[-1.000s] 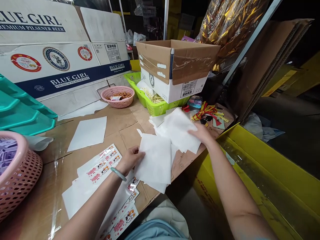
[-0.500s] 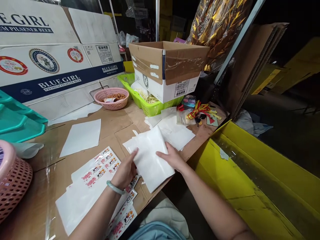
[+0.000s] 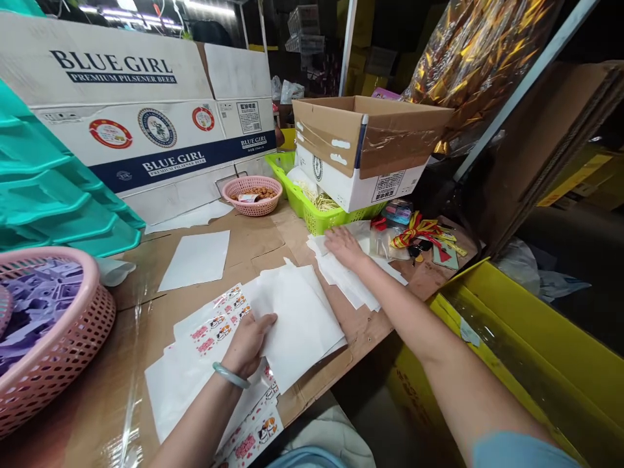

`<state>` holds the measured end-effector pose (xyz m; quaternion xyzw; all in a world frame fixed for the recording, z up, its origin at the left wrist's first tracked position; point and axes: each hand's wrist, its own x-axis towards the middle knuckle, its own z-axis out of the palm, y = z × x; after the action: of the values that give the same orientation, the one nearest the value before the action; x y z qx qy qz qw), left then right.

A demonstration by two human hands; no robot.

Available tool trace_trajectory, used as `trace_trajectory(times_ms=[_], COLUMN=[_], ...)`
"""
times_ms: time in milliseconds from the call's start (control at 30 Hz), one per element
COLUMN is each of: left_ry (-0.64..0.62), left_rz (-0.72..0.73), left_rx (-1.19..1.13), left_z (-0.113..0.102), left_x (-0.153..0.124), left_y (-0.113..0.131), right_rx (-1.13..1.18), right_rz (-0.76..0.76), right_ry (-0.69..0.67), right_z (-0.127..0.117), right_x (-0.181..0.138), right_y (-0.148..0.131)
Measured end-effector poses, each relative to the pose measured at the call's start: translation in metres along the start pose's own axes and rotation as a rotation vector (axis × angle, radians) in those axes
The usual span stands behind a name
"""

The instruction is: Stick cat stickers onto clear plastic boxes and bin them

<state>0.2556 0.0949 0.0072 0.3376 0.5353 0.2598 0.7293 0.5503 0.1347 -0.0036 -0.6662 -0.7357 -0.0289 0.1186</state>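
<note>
My left hand [image 3: 251,342], with a green bangle at the wrist, rests fingers down on a small stack of white paper sheets [image 3: 297,318] at the front edge of the cardboard-covered table [image 3: 244,237]. Printed sticker sheets [image 3: 214,325] lie under and left of that stack. My right hand [image 3: 344,246] reaches forward and lies flat, fingers spread, on a second pile of white sheets [image 3: 351,279] near the green basket [image 3: 316,218].
A pink basket [image 3: 53,351] of purple parts sits at front left beside teal trays [image 3: 58,195]. A small pink basket [image 3: 252,195], an open carton [image 3: 370,146], ribbons [image 3: 422,231] and a loose white sheet [image 3: 197,260] lie farther back. A yellow box [image 3: 511,364] stands on the right.
My right hand let go of the sheets it held with the left and moved forward to the far pile. The left hand set the stack flat on the table.
</note>
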Motion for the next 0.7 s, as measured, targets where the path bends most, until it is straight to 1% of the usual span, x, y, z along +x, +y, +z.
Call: trace_trajectory(times_ms=[100,200,267,333,400,433,500,567,633,700], left_ry=[-0.029,-0.048,-0.044,-0.020,0.016,0.035,0.067,0.078,0.031,-0.052], left_rz=[0.001,0.009,0.019,0.021,0.019,0.022,0.031,0.047,0.100,0.165], left_rx=[-0.005,-0.005,-0.014,-0.040,-0.072,-0.089,-0.129,-0.202,-0.287,-0.306], left_z=[0.001,0.006,0.009,0.008,0.006,0.007,0.010,0.017,0.023,0.024], left_x=[0.005,0.009,0.010,0.011,0.012,0.013,0.015,0.016,0.015,0.015], left_y=[-0.003,-0.005,-0.005,-0.004,-0.004,-0.005,-0.007,-0.009,-0.011,-0.012], right_rx=[-0.018,-0.076,-0.116,-0.133,-0.169,-0.190,-0.227,-0.240,-0.232,-0.159], right_rz=[-0.116,-0.223,-0.228,-0.221,-0.215,-0.202,-0.153,-0.109,-0.078,-0.036], right_ry=[-0.044,-0.128,-0.152,-0.131,-0.100,-0.089,-0.084,-0.082,-0.047,-0.032], right_z=[-0.001,0.001,-0.004,-0.016,-0.031,-0.037,-0.042,-0.034,-0.017,-0.003], right_x=[0.000,0.012,0.020,0.021,0.012,0.004,-0.018,-0.041,-0.061,-0.073], right_y=[0.001,-0.006,-0.008,-0.008,-0.012,-0.018,-0.043,-0.085,-0.134,-0.174])
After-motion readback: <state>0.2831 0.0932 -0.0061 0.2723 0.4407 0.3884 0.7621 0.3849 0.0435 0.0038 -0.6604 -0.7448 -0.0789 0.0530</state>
